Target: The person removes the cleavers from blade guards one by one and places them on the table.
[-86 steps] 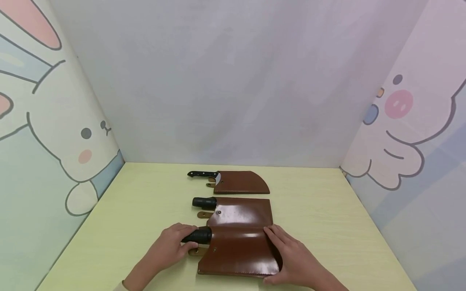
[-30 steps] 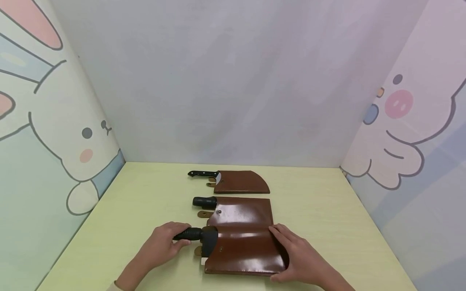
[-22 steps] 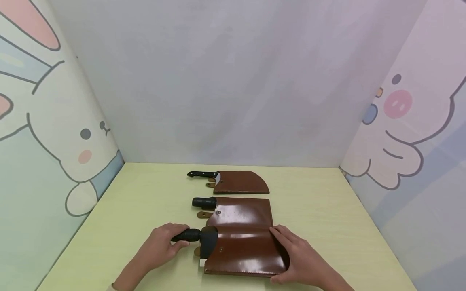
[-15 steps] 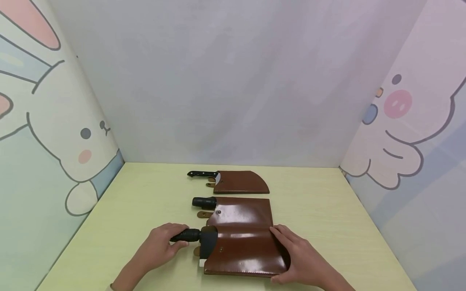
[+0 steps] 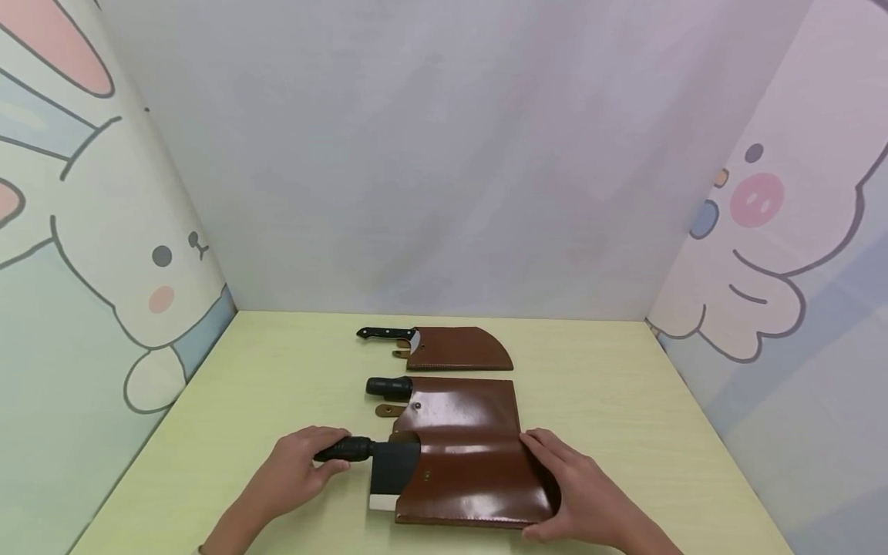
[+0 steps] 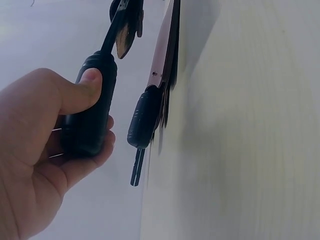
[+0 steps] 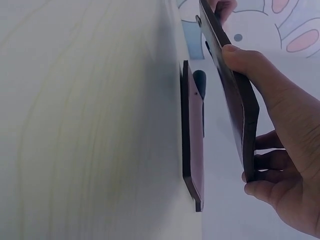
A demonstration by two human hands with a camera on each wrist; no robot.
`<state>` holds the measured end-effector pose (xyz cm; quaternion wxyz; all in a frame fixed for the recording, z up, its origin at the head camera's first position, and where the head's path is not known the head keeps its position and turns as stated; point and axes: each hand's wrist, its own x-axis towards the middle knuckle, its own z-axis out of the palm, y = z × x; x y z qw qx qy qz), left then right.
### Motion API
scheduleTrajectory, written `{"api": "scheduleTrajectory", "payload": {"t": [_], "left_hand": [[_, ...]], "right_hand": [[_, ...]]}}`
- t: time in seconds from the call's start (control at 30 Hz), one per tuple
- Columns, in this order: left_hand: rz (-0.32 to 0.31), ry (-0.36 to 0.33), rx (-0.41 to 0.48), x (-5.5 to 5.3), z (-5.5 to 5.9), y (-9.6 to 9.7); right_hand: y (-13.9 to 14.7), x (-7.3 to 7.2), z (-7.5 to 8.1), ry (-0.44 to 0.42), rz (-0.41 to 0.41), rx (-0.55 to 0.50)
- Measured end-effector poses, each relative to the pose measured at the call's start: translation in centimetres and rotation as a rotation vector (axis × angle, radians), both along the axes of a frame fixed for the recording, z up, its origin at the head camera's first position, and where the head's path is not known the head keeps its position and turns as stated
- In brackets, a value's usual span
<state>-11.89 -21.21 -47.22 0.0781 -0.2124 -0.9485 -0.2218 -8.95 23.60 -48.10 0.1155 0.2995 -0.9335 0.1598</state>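
My left hand [image 5: 294, 472] grips the black handle of a cleaver [image 5: 392, 469], thumb along the handle [image 6: 89, 120] in the left wrist view. A dark strip of blade with a pale lower edge shows outside the brown leather sheath [image 5: 479, 486]; the rest is hidden inside it. My right hand [image 5: 584, 493] holds the sheath's right end, with the thumb on one face and the fingers on the other, as the right wrist view shows. In that view the held sheath [image 7: 232, 95] is raised above the table.
Just behind lies a second brown sheath [image 5: 468, 405] with a black-handled knife [image 5: 388, 387] in it. Farther back is a third sheath [image 5: 461, 348] holding a knife with a riveted black handle [image 5: 386, 332]. Walls stand around the pale table [image 5: 597, 385].
The left hand has moved left with the cleaver, so more of its blade shows outside the sheath. The right hand and sheath have shifted slightly right.
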Motion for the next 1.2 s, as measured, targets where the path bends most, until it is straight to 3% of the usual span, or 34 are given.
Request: {"api": "scheduleTrajectory", "payload": {"t": [0.57, 0.93, 1.2], "left_hand": [[0.035, -0.02, 0.009, 0.1, 0.0, -1.5], [0.009, 0.034, 0.007, -0.1, -0.5, -2.4], [0.021, 0.034, 0.005, -0.1, -0.5, -2.9]], "right_hand": [[1.2, 0.0, 0.0, -0.038, -0.036, -0.012], [1.8, 0.0, -0.1, -0.046, -0.046, -0.006], [2.5, 0.0, -0.2, -0.063, -0.055, -0.015]]}}
